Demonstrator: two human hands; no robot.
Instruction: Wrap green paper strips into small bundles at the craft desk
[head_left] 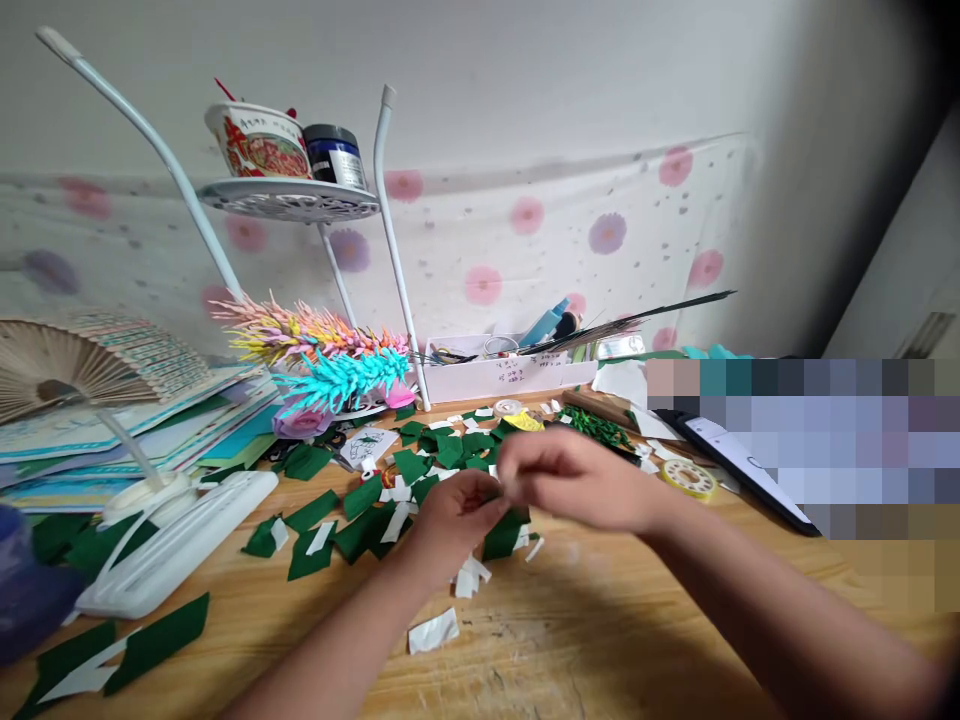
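Note:
My left hand (459,515) is over the middle of the wooden table (622,640), its thumb and fingers pinched together. Just right of it, my right hand (566,478) meets its fingertips, also closed and a little blurred. Whatever lies between the fingers is hidden or too small to name. A dark green scrap (504,538) shows just below the fingertips; I cannot tell whether it is held or lies on the table. Around the hands are many green scraps (364,497) and torn white paper bits (433,632).
Behind stands a white wire rack (394,230) with a noodle bowl (262,145) and a dark jar (335,160). Colourful fuzzy stems (341,380) lean near a white box (510,380). A tape roll (688,478) and a tablet-like device (742,465) lie right; a white lamp base (176,545) sits left.

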